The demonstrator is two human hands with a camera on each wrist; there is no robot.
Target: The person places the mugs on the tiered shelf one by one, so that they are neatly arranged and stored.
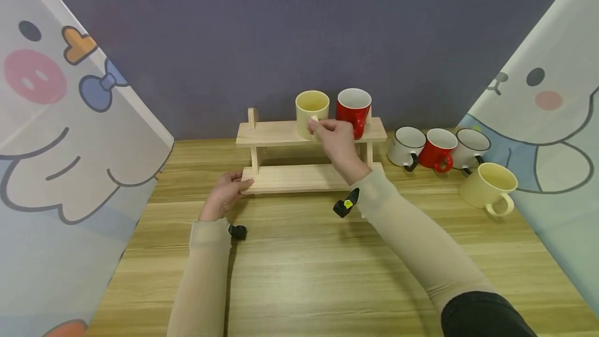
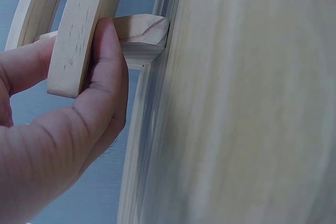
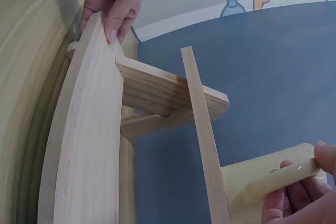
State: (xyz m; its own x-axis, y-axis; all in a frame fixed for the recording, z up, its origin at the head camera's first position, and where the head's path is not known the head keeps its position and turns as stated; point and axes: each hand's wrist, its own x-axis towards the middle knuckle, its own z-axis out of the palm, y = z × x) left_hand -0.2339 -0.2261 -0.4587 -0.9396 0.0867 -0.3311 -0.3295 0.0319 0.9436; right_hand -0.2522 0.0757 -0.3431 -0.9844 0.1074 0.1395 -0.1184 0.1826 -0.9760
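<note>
Yellow mug [image 1: 304,116], pinched by right fingers [image 3: 298,196] (only head view shows inside).

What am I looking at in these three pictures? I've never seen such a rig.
There is no machine: a person works with bare hands. The wide picture is taken from the head, looking forward and down; the others from the left and right wrists. On the table stands a two-level wooden shelf. The left hand grips the end of its lower board; the right hand pinches the handle of a yellow mug at the upper board, beside a red mug. Right of the shelf are two white mugs, another red mug and another yellow mug.
</note>
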